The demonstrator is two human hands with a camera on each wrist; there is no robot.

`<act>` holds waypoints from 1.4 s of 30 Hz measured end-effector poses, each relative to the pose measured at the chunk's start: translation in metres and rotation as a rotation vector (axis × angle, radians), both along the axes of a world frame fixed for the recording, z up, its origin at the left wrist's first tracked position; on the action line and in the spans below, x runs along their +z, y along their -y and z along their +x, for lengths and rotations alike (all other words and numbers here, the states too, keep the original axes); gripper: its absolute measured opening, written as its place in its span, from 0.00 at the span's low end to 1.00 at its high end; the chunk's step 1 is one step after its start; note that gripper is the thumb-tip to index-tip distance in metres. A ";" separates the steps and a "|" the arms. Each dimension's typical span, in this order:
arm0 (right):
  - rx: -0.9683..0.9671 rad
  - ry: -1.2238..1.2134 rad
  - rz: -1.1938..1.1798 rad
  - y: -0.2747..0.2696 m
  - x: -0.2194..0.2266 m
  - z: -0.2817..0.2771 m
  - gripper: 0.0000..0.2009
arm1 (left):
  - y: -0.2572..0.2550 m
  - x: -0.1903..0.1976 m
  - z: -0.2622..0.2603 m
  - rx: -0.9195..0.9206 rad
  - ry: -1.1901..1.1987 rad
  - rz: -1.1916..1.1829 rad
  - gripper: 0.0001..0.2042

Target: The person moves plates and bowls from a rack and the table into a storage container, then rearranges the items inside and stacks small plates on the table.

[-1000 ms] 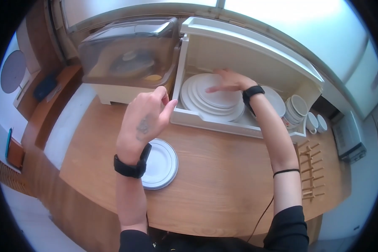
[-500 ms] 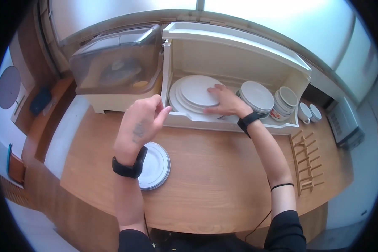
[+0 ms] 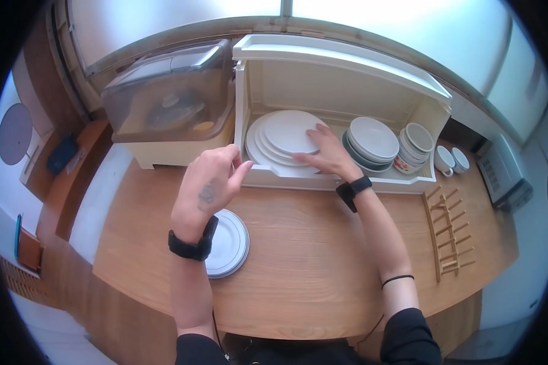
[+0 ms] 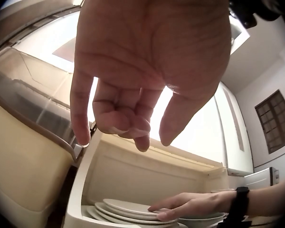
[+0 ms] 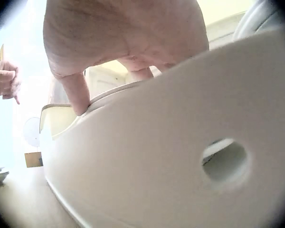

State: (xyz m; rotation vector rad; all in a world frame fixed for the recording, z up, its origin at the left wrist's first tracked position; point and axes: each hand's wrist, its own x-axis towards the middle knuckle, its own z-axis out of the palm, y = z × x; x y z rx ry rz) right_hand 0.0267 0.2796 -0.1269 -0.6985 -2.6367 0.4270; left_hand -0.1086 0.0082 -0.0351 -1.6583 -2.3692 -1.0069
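My right hand (image 3: 333, 156) reaches into the white open-fronted dish cabinet (image 3: 341, 182), at the right side of a stack of white plates. Its spread fingers touch the rim of the small top plate (image 3: 285, 132), and the thumb lies nearer the front; the left wrist view shows the fingers resting along the plate's edge. Larger plates (image 3: 254, 146) lie below it. Raised over the table, my left hand (image 3: 206, 187) has loosely bent fingers and holds nothing. Partly behind the left wrist, a stack of rimmed white plates (image 3: 230, 246) lies on the table.
Right of my right hand, the cabinet holds another plate stack (image 3: 374, 141) and stacked bowls (image 3: 417, 143). White cups (image 3: 446, 159) and a wooden peg rack (image 3: 449, 234) are at the right. A smoky-lidded bin (image 3: 164, 109) stands left of the cabinet, whose front lip (image 5: 133, 166) is raised.
My right hand has come down from above the plate stack to the top plate's right rim. My left hand has stayed raised in nearly the same pose. The head view has shifted slightly.
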 end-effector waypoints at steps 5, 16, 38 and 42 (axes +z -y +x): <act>-0.008 -0.148 -0.042 0.011 -0.006 0.001 0.42 | -0.002 -0.003 0.000 -0.007 -0.012 -0.001 0.15; -0.035 -0.311 0.086 0.011 0.005 0.006 0.33 | -0.008 -0.009 0.001 -0.020 0.012 -0.039 0.14; -0.115 -0.230 0.117 0.025 0.014 0.006 0.31 | -0.011 -0.018 0.001 -0.063 -0.021 -0.046 0.12; -0.136 -0.175 0.109 0.027 0.017 0.007 0.34 | -0.010 -0.018 0.000 -0.071 -0.033 -0.039 0.13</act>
